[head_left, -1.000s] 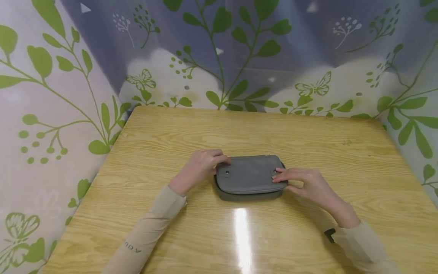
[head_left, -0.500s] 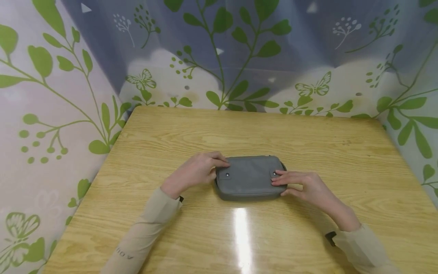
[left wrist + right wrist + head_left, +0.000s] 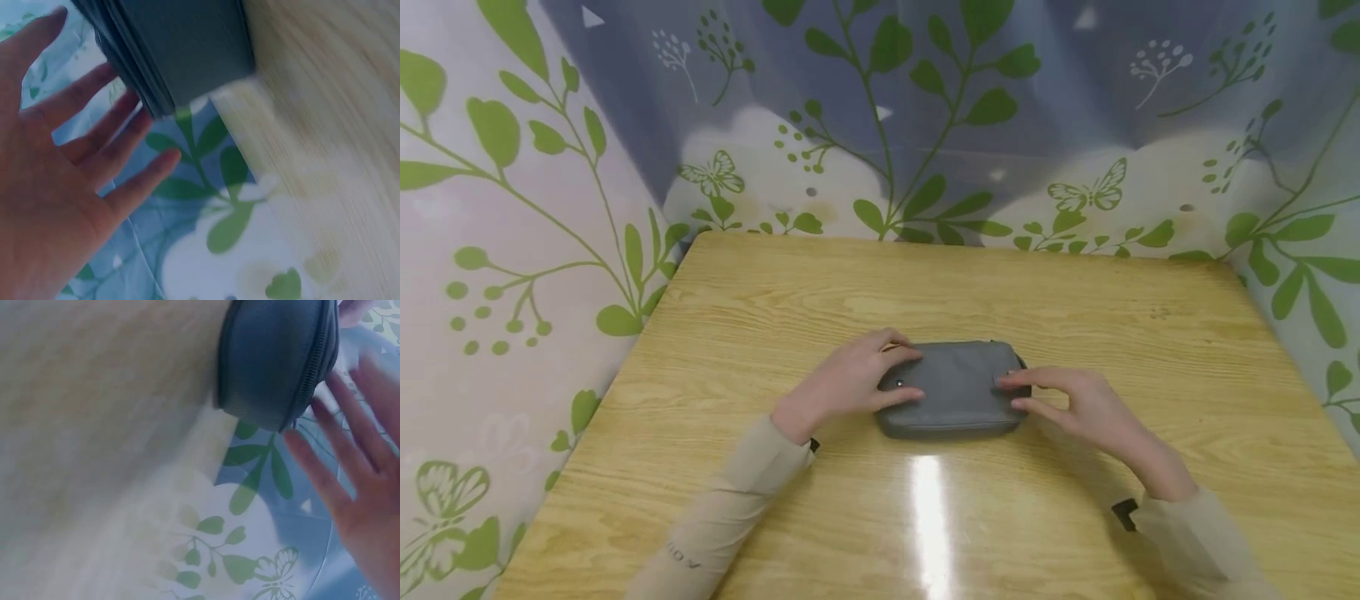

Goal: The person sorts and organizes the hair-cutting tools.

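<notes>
On the left, the left hand (image 3: 850, 383) lies over the left end of the grey pouch (image 3: 955, 392), its fingers (image 3: 901, 398) spread and nearly straight, resting flat on the top face near a small metal stud (image 3: 900, 384). The left wrist view shows the same hand (image 3: 56, 187) with palm open and fingers fanned beside the pouch's edge (image 3: 181, 50), curling round nothing. Its beige sleeve (image 3: 730, 508) runs from the near left corner toward the middle of the table.

The pouch lies flat at the middle of the wooden table (image 3: 850, 283), its long axis running left to right across the person's view, one long side facing the person. A zip runs along its edge (image 3: 312, 369) in the right wrist view.

On the right, the right hand (image 3: 1075, 404) is at the pouch's right end, fingers (image 3: 1026, 379) extended and loosely parted, the tips at the top surface; whether they press it I cannot tell. This hand is open too, gripping nothing. Behind the table hangs a leaf-patterned curtain (image 3: 925, 125).
</notes>
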`<action>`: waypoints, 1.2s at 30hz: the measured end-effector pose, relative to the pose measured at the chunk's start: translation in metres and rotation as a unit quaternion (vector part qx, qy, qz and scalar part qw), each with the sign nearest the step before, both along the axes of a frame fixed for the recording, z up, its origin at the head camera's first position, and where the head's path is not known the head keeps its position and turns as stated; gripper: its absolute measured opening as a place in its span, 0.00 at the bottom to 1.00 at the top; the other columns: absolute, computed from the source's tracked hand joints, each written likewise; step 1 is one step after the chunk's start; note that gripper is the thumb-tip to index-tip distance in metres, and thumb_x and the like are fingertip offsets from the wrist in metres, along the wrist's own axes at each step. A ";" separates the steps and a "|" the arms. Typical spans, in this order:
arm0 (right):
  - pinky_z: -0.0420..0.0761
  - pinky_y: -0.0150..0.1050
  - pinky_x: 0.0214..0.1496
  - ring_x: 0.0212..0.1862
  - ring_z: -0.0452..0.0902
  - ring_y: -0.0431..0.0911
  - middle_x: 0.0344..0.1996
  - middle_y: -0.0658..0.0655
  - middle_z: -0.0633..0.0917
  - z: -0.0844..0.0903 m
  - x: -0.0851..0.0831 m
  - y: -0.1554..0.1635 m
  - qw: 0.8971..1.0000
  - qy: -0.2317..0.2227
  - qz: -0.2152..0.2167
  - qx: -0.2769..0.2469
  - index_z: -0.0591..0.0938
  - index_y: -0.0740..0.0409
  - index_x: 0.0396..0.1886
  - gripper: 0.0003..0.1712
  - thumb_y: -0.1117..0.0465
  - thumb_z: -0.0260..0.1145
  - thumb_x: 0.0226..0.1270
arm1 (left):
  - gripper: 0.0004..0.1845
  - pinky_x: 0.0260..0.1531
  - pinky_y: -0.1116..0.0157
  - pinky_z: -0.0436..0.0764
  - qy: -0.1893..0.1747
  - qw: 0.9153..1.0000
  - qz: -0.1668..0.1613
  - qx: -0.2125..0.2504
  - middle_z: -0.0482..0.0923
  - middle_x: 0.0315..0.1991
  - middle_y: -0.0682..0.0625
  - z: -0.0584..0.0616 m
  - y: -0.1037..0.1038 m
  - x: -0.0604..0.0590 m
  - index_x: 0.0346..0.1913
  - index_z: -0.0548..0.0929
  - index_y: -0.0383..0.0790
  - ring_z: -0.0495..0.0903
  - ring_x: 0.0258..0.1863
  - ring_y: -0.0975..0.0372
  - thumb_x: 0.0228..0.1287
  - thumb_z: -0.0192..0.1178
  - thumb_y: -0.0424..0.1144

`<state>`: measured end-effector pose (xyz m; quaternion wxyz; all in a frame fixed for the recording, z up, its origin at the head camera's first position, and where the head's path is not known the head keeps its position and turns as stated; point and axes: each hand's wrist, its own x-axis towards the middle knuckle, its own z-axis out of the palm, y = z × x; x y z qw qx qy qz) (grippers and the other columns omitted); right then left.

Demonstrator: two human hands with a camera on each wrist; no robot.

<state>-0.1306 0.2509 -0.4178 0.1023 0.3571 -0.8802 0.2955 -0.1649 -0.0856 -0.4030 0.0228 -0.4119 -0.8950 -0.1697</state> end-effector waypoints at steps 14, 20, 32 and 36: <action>0.82 0.53 0.48 0.42 0.85 0.55 0.54 0.57 0.87 0.018 -0.074 -0.017 0.992 -0.073 -0.029 0.096 0.86 0.50 0.59 0.21 0.72 0.59 0.75 | 0.55 0.73 0.38 0.56 -0.062 0.990 0.021 -0.128 0.50 0.79 0.38 0.002 0.053 0.011 0.81 0.56 0.53 0.51 0.78 0.42 0.56 0.63 0.74; 0.81 0.48 0.45 0.34 0.83 0.49 0.55 0.60 0.86 0.009 -0.093 -0.018 0.980 -0.155 0.018 0.126 0.86 0.48 0.59 0.28 0.78 0.56 0.71 | 0.57 0.73 0.38 0.54 -0.057 0.986 0.027 -0.151 0.48 0.80 0.38 -0.004 0.059 0.012 0.82 0.54 0.53 0.51 0.78 0.44 0.55 0.67 0.71; 0.85 0.52 0.49 0.48 0.85 0.57 0.46 0.60 0.89 0.000 -0.092 -0.011 0.985 -0.124 -0.038 0.113 0.90 0.57 0.48 0.13 0.73 0.66 0.69 | 0.56 0.73 0.41 0.56 -0.044 0.990 0.019 -0.133 0.52 0.78 0.41 -0.006 0.055 -0.001 0.81 0.56 0.55 0.56 0.76 0.48 0.52 0.74 0.63; 0.86 0.48 0.45 0.44 0.87 0.53 0.43 0.58 0.90 -0.002 -0.089 -0.006 0.988 -0.099 -0.048 0.110 0.91 0.57 0.45 0.10 0.70 0.69 0.67 | 0.56 0.73 0.43 0.57 -0.046 0.992 0.015 -0.119 0.54 0.78 0.42 -0.007 0.054 -0.004 0.80 0.58 0.57 0.58 0.75 0.48 0.50 0.75 0.65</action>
